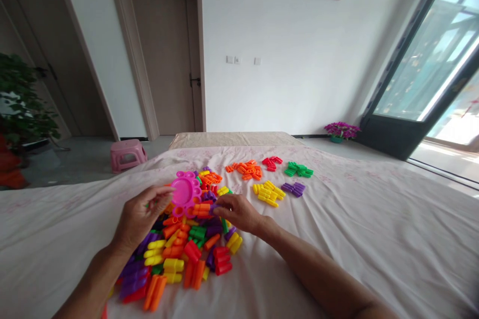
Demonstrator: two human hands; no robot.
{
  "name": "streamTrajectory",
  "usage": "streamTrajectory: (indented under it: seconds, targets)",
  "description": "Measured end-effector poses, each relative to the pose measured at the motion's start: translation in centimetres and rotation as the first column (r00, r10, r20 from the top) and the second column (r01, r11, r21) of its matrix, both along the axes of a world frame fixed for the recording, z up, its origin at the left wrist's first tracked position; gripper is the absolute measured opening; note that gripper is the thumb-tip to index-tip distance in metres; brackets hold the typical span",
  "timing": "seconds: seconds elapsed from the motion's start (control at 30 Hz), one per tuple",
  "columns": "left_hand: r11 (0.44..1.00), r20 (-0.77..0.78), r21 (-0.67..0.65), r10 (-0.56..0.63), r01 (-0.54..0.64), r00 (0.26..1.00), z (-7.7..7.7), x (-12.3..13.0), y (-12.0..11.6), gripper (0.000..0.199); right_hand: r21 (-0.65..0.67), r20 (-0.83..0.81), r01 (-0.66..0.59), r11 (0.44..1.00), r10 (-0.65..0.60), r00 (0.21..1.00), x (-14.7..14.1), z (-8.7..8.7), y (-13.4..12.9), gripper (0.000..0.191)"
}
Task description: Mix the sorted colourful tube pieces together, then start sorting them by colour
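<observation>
A pink flower-shaped plastic piece (184, 192) is above a mixed pile of coloured plastic pieces (174, 251). My left hand (144, 209) has its thumb and fingers pinched on the left edge of the pink piece. To the right of it, my right hand (236, 211) has its fingers closed on a purple piece (214, 208), which touches or nearly touches some orange pieces (202, 210). Beyond my right hand lie sorted groups: orange (250, 169), red (272, 162), green (298, 169), yellow (268, 193) and purple (294, 189).
A pale patterned cloth (337, 239) covers the wide surface. Past its far edge are a pink stool (128, 155) on the left and a pot of magenta flowers (342, 130) on the right. A leafy plant (22, 102) stands at the far left.
</observation>
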State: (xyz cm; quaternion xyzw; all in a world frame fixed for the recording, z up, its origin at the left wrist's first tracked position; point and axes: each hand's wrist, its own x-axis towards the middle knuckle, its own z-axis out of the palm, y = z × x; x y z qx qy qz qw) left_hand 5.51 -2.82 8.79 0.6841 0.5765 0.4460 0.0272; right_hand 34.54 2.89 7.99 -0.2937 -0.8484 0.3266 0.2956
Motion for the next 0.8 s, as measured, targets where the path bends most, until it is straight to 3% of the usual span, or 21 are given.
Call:
streamTrajectory:
  seconds: [0.1, 0.23, 0.4, 0.57, 0.67, 0.8]
  targets:
    - [0.983, -0.182, -0.06, -0.179, 0.171, 0.967, 1.1, 3.4, -0.5, 0.039, 0.017, -0.019, -0.014, 1.0, 0.014, 1.0, -0.2, 0.0, -0.4, 0.027]
    - [0.977, -0.192, -0.097, -0.208, 0.192, 0.959, 0.2, 5.9, -0.6, 0.034, 0.074, -0.029, -0.017, 0.997, 0.019, 0.999, -0.3, 0.2, -0.7, 0.027]
    - [0.99, -0.151, -0.058, -0.138, 0.13, 0.979, -1.0, 5.7, -0.4, 0.035, 0.143, 0.03, -0.021, 0.99, 0.016, 0.999, 0.9, 1.3, 0.2, 0.028]
    - [0.996, -0.165, -0.064, -0.078, 0.068, 0.983, -0.4, 3.8, 0.1, 0.043, 0.099, 0.025, 0.204, 0.974, -0.208, 0.978, 5.5, 2.6, 4.4, 0.032]
    - [0.999, -0.148, -0.021, -0.034, 0.031, 0.988, 0.8, 2.2, 0.2, 0.046, 0.159, 0.063, 0.447, 0.88, -0.461, 0.885, 9.8, 2.6, 7.3, 0.028]
    - [0.978, 0.02, -0.043, 0.203, -0.202, 0.979, 1.3, -1.5, 0.5, 0.044, 0.25, 0.189, 0.754, 0.608, -0.794, 0.578, 15.4, 1.7, 9.5, 0.029]
